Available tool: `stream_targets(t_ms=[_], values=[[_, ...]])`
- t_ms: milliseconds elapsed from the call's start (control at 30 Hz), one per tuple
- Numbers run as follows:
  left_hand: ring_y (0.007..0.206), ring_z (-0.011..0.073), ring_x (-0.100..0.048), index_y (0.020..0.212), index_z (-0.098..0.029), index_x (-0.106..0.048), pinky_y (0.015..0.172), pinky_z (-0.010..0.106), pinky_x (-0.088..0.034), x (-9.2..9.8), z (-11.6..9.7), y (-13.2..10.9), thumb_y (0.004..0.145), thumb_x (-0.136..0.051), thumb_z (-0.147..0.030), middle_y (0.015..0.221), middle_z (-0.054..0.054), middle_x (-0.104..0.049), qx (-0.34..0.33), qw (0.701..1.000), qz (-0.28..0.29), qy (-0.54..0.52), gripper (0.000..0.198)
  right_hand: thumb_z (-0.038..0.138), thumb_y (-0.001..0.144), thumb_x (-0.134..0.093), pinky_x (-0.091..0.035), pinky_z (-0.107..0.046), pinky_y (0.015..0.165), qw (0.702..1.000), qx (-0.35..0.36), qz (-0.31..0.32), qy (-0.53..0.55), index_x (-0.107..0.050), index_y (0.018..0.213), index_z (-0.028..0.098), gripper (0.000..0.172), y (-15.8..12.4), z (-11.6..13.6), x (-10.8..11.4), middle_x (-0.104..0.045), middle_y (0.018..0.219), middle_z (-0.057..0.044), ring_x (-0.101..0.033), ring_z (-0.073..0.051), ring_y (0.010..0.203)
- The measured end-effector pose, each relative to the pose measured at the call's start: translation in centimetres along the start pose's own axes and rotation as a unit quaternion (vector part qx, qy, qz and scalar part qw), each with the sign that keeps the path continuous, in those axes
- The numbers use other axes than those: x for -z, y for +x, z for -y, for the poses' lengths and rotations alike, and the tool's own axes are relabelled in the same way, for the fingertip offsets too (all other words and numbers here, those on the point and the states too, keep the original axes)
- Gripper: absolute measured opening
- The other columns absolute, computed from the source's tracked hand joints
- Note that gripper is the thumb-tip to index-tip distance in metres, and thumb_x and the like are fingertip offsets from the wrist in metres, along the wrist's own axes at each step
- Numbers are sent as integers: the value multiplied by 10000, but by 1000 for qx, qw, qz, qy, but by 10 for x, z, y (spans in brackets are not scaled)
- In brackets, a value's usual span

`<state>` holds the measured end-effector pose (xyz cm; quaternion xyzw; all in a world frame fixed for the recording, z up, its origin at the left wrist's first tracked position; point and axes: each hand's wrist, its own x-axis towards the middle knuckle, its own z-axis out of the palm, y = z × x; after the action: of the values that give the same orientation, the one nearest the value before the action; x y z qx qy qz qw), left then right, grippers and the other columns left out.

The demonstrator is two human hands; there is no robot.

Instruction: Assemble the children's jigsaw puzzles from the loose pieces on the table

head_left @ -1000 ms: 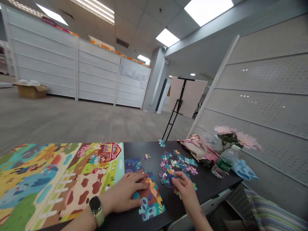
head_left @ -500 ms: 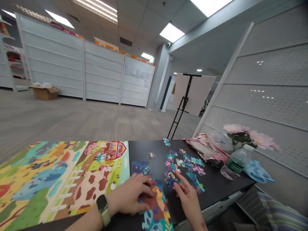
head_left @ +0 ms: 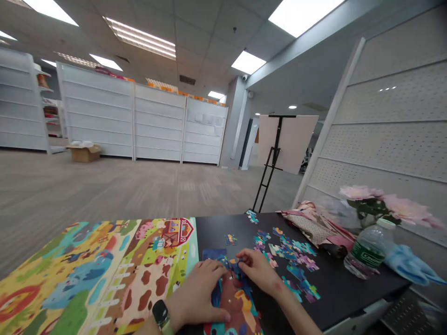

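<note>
A partly assembled jigsaw section lies on the black table in front of me. My left hand, with a watch on the wrist, rests on the section's left part, its fingers bent and spread over it. My right hand is closed in a pinch on a dark blue puzzle piece at the section's top edge, fingertips close to those of the left hand. Several loose puzzle pieces lie scattered to the right.
Two finished colourful puzzles cover the table's left part. At the right stand a water bottle, a blue cloth, pink flowers and a patterned bag. An easel and white shelving stand behind on the floor.
My right hand moved left from the loose pieces to the top of the assembled section with a piece in it. The view shifted and tilted up slightly.
</note>
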<state>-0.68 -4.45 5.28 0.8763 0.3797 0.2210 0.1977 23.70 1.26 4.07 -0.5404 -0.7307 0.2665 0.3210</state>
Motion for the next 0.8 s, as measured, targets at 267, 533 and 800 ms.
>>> stream_targets(t_ms=[267, 533, 800], values=[[1261, 352, -502, 1374, -299, -586, 1113, 504, -362, 4, -5, -1, 618, -895, -560, 1380, 84, -566, 19, 1000, 22, -1, 857, 255, 711, -674, -463, -350, 865, 993, 10, -6, -120, -716, 817, 243, 115, -12, 12, 0, -678, 961, -48, -622, -253, 943], [1283, 417, -465, 1387, -424, -553, 1067, 594, -359, -6, -5, 10, 687, -792, -690, 1413, 95, -531, 12, 996, 56, 61, 786, 219, 857, -572, -480, -335, 868, 989, 28, -14, -142, -736, 972, 233, 200, 23, 4, 17, -719, 978, -48, -654, -224, 922], [1297, 431, -494, 1386, -372, -587, 1030, 605, -404, -6, -6, 25, 932, -605, -390, 1441, 145, -540, 68, 986, 104, 112, 455, 266, 883, -726, -471, -465, 1044, 980, 47, 57, -183, -680, 1200, 186, 330, 74, -15, 8, -660, 1262, -84, -608, -265, 1175]])
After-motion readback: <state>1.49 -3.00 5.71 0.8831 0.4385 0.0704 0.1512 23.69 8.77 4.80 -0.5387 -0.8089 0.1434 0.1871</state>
